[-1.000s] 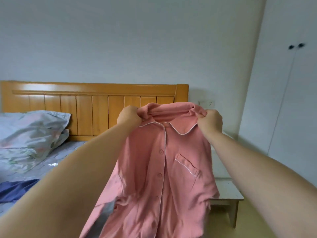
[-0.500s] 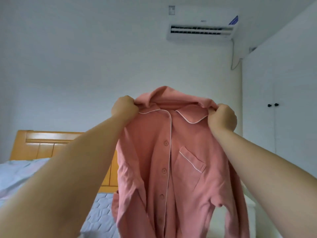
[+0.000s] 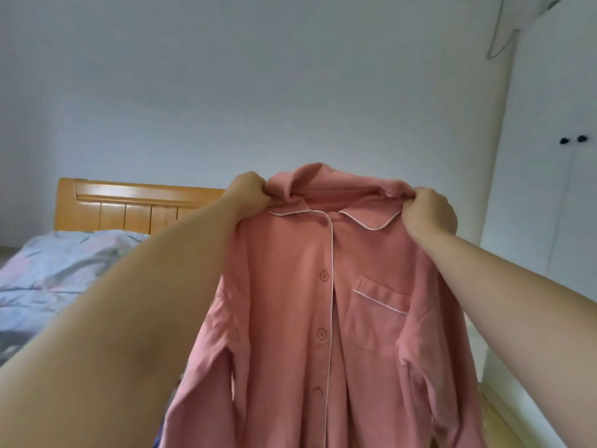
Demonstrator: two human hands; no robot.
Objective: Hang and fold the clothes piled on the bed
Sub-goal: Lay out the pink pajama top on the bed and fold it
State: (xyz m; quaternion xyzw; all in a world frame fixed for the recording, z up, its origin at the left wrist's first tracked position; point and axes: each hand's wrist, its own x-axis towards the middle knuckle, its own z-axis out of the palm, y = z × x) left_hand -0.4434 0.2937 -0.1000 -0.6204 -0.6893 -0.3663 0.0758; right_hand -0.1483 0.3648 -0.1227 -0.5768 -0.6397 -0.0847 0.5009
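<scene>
I have the pink pyjama shirt (image 3: 326, 318) up in front of me, held by its shoulders. My left hand (image 3: 247, 192) is clenched on the fabric at the shirt's left-in-view shoulder, just beside the collar (image 3: 332, 195); my right hand (image 3: 428, 210) is clenched on the other shoulder. Both fists bunch cloth, knuckles toward the camera.

Why held like this, my guess: gripping both shoulder seams lets the body drop straight under its own weight, so the front faces me, good for spotting the shape before hanging or folding. Shirt hangs in the air, clear of the bed (image 3: 64, 266), which sits lower left.

Materials: soft matte cotton-like knit, no shine, falls in long loose vertical folds. White piping edges the rounded collar, the button placket and the chest pocket (image 3: 379, 318). Pink buttons (image 3: 324, 275) run down the middle, done up as far as I can see. Sleeves hang limp at both sides, the one on the right of view is creased near the elbow. Hem is out of view.

Behind: glossy orange wooden headboard (image 3: 135, 205) with slatted panels, pale blue patterned bedding, plain wall, white wardrobe (image 3: 549, 189) with dark knobs on the right.

No hanger in view, so I judge the hang step is not yet started.
</scene>
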